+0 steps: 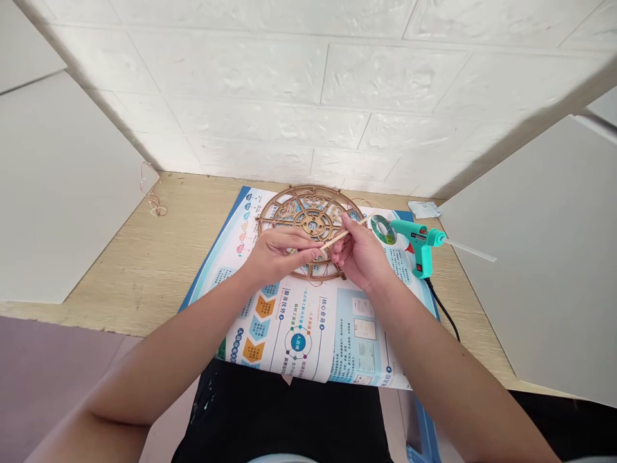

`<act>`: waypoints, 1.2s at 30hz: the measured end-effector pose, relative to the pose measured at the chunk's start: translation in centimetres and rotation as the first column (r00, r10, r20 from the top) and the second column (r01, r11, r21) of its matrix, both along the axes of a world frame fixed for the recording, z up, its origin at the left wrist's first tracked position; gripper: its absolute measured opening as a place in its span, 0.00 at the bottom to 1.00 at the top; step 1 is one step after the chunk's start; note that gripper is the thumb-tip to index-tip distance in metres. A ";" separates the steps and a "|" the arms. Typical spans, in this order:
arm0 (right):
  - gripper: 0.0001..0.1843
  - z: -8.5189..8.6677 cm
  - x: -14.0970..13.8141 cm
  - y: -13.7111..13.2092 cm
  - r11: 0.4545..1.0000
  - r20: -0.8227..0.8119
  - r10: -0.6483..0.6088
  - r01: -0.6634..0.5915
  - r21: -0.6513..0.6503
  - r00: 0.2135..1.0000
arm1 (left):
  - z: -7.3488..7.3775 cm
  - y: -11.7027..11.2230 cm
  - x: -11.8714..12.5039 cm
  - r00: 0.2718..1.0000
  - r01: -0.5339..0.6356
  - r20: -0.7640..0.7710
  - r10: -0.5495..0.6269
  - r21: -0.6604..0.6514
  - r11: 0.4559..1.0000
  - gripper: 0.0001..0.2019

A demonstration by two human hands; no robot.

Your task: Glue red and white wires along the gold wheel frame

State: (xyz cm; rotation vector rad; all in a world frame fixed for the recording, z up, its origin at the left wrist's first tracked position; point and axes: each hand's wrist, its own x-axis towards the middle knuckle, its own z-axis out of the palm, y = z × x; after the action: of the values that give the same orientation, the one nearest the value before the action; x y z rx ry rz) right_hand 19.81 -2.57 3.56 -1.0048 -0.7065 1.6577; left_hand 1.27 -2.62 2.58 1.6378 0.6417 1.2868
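Your forearms (pixel 159 360) over poster (pixel 308 334); left hand (pixel 277 254), right hand (pixel 359 254) pinching stick (pixel 340 238); wooden wheel (pixel 311 207) 12 o'clock, glue gun (pixel 419 241) 2 o'clock.

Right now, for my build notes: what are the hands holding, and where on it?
A thin wooden stick, pinched near its middle by the right hand, its lower end at the left hand's fingertips.

My left hand (pixel 282 254) and right hand (pixel 359 254) sit over a round laser-cut wooden frame (pixel 311 212), a thin wooden stick (pixel 335 239) between them. The frame lies on a printed poster (pixel 308 341) on the desk (pixel 144 257). Right of my right hand lie a roll of tape (pixel 383 229) and a hot glue gun (pixel 419 247), a glue stick (pixel 472 251) poking from its back. Loose string (pixel 152 193) lies well left of my left hand.
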 end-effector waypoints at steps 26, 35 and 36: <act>0.29 0.0 0.4 0.1 0.989 0.140 -0.115 0.100 0.109 0.983 | -1.6 7.7 -9.1 0.623 -0.660 0.140 0.769 -0.434 0.614 0.19; 0.23 -0.5 0.2 -0.4 0.925 0.364 -0.196 0.048 0.378 0.910 | -2.2 5.7 -5.1 0.575 -0.723 -0.478 0.664 0.084 0.686 0.15; 0.21 -0.7 0.1 -0.5 0.913 0.402 -0.207 0.028 0.407 0.892 | -2.5 5.5 -4.7 0.568 -0.709 -0.517 0.640 0.088 0.700 0.11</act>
State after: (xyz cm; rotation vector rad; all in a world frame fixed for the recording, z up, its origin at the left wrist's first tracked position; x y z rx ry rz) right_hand 19.96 -3.04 2.89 -1.1089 -1.1994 1.1185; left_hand -3.44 2.90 0.10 1.6855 1.8093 1.2577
